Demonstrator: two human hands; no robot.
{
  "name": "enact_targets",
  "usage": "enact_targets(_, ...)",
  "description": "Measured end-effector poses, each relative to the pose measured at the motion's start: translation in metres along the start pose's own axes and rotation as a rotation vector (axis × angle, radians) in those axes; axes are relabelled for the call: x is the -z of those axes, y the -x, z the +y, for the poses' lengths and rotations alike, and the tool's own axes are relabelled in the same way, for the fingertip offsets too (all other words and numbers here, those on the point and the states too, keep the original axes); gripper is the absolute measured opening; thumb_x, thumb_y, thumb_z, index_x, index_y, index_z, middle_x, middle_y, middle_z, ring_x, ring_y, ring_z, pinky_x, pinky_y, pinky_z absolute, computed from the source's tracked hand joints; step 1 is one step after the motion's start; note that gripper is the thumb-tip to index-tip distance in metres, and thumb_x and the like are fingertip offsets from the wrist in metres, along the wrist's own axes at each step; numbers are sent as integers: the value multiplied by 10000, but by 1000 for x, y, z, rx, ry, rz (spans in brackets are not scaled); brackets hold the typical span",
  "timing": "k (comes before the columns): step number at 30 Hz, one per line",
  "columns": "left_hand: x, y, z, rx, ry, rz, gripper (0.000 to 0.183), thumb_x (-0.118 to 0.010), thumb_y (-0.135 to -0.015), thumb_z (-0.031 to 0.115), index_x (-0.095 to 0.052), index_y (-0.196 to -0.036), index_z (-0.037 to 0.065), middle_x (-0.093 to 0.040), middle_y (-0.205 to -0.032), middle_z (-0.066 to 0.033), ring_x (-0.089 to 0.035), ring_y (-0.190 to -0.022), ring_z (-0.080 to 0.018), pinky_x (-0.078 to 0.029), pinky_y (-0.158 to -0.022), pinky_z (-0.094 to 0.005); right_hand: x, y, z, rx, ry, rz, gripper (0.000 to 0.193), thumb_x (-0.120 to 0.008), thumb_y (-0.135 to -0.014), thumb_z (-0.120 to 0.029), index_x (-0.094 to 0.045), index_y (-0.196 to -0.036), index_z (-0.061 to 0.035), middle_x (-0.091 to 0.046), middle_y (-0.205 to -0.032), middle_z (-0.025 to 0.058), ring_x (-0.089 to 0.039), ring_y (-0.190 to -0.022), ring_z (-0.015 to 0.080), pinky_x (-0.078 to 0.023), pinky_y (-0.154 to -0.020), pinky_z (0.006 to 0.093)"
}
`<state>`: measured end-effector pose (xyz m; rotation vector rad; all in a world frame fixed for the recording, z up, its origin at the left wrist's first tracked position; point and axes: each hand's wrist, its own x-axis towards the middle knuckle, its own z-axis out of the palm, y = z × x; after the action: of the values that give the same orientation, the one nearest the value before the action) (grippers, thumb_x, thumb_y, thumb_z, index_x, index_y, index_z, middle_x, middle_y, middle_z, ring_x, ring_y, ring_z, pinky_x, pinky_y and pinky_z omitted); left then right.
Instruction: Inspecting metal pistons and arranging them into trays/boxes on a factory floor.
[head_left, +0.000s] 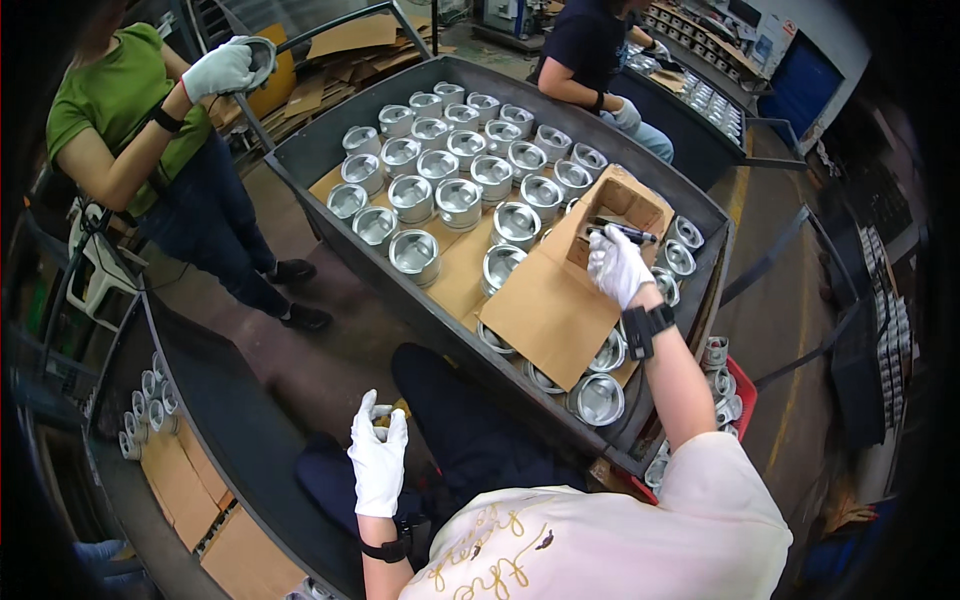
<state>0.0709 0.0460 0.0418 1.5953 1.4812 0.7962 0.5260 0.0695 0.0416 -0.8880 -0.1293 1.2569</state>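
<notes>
My right hand [618, 268], in a white glove, reaches to a small open cardboard box [640, 198]. Its fingers are closed on a dark marker pen [634, 232], held across the box's opening. Under the box, a flat cardboard sheet [550, 300] lies over some of the silvery metal pistons [412, 252]. Low over my lap is my left hand [378, 460], also gloved, its thumb and fingertips apart. A small yellowish-brown thing [401, 408] shows just behind those fingers; whether they touch it I cannot tell.
Rows of pistons stand on cardboard in a dark metal cart [350, 232] with raised walls. Another cart [200, 370] is at lower left. A person in green [130, 130] stands left, holding a metal part. Another person [590, 70] sits behind. A red crate [742, 395] is right.
</notes>
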Motion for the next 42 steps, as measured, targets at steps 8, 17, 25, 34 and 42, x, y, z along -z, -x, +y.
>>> enact_targets(8, 5, 1, -47, 285, 154, -50, 326, -610, -905, 217, -585, -1179, 41, -644, -914, -77, -613, -734, -151, -507, -684, -300, -92, 59, 127, -252, 86, -230, 196, -503, -969, -258, -588, -1017, -88, -510, -715, -26, -461, -613, 88, -371, -544, 213)
enact_targets(17, -74, 32, -216, 507, 251, -380, 187, -488, -858, 168, -627, -823, 48, -595, -633, -59, -604, -542, -204, -474, -499, -353, -122, 123, 238, -325, 985, -719, 303, -546, -940, -300, -564, -1092, -38, -558, -569, 70, -467, -398, 115, -364, -361, 249)
enact_targets(25, -118, 33, -273, -27, -649, -275, 201, -543, -801, 184, -667, -812, 27, -662, -769, -150, -671, -684, -353, -532, -559, -419, -126, 135, 228, 298, 1783, -972, 315, -493, -954, -328, -635, -1109, -94, -669, -1013, 171, -635, -907, 348, -502, -800, 411)
enact_targets(34, -117, 30, -285, -133, -806, -276, 196, -561, -783, 195, -696, -787, 53, -664, -735, -114, -670, -658, -313, -525, -514, -401, -112, 107, 230, 283, 1733, -927, 330, -502, -955, -331, -631, -1130, -82, -693, -879, 144, -664, -789, 290, -509, -743, 387)
enact_targets(42, -118, 32, -278, -39, -703, -244, 215, -550, -799, 208, -691, -794, 46, -665, -732, -117, -672, -657, -319, -525, -523, -401, -111, 112, 230, 320, 1771, -969, 329, -505, -955, -326, -633, -1118, -71, -690, -853, 139, -661, -768, 287, -511, -732, 384)
